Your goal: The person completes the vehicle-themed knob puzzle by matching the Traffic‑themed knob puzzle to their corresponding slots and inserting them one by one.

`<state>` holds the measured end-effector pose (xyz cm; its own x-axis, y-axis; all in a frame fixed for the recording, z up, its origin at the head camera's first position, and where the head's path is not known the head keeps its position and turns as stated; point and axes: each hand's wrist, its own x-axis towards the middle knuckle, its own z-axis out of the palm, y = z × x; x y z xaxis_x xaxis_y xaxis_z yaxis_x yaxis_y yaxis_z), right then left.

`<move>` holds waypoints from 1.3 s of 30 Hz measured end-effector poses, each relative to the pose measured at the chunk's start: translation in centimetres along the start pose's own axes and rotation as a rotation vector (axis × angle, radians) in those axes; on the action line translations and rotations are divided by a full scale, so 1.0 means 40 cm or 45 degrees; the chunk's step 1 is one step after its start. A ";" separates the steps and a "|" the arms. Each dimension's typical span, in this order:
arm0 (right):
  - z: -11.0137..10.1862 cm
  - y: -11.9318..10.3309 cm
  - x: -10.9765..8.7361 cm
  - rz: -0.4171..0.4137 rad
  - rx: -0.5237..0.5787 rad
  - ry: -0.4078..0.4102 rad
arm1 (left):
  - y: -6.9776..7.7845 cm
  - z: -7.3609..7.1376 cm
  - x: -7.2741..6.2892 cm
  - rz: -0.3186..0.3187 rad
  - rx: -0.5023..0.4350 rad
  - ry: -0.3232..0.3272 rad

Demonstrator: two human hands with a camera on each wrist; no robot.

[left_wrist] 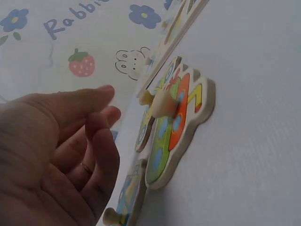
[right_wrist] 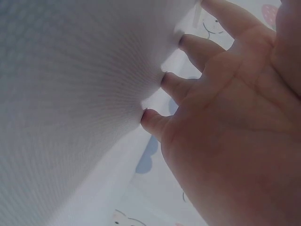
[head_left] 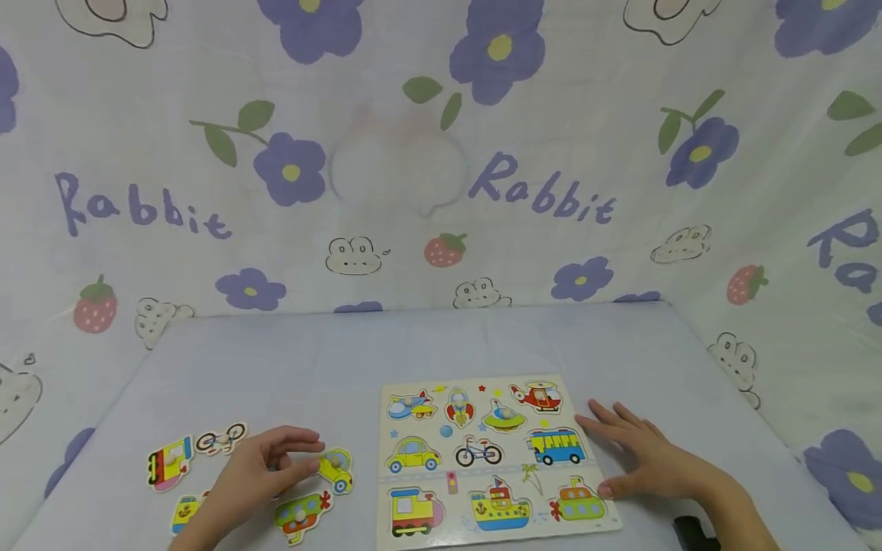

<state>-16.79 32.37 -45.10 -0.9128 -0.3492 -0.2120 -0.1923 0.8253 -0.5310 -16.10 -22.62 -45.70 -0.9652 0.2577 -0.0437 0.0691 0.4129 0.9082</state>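
- Car piece [head_left: 338, 469], on table [head_left: 427, 344] just beside our left hand [head_left: 258, 473]: fingers loosely curved, holding nothing.
- Submarine piece [head_left: 302, 516], near the same hand.
- Puzzle board [head_left: 513, 451], rightward; our right hand [head_left: 646, 453], fingers spread, holding nothing, at its right edge.

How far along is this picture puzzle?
Partway, it seems. The plane, rocket and saucer pieces look seated in the board: knobs seem to show. The helicopter I can't judge. Nothing is visibly held: the left hand hovers near the loose yellow car; the right hand is at the board's right edge. Remaining off the board: that car, the train, bicycle, ship, submarine and a partly hidden piece.
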 end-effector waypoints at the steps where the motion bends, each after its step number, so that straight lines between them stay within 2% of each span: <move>1: -0.001 -0.001 0.002 -0.005 -0.002 -0.002 | -0.001 0.001 0.001 -0.019 0.001 0.003; 9: -0.012 -0.008 0.012 -0.008 0.026 -0.005 | 0.001 0.017 0.014 -0.024 0.064 0.021; 20: -0.009 -0.004 0.009 -0.028 0.036 -0.001 | 0.000 0.045 0.013 -0.124 0.060 0.081; 26: -0.007 -0.008 0.003 -0.020 0.039 -0.003 | 0.000 0.063 0.018 -0.141 -0.012 0.050; 31: -0.004 -0.010 -0.001 -0.018 0.041 0.000 | 0.003 0.075 0.022 -0.174 -0.095 0.075; 39: 0.001 0.000 0.000 -0.016 0.018 0.008 | 0.014 0.089 0.029 -0.210 -0.060 0.154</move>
<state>-16.79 32.32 -45.13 -0.9126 -0.3565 -0.2002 -0.1986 0.8146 -0.5450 -16.29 -18.98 -46.71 -0.9859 0.0820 -0.1461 -0.1019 0.3988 0.9114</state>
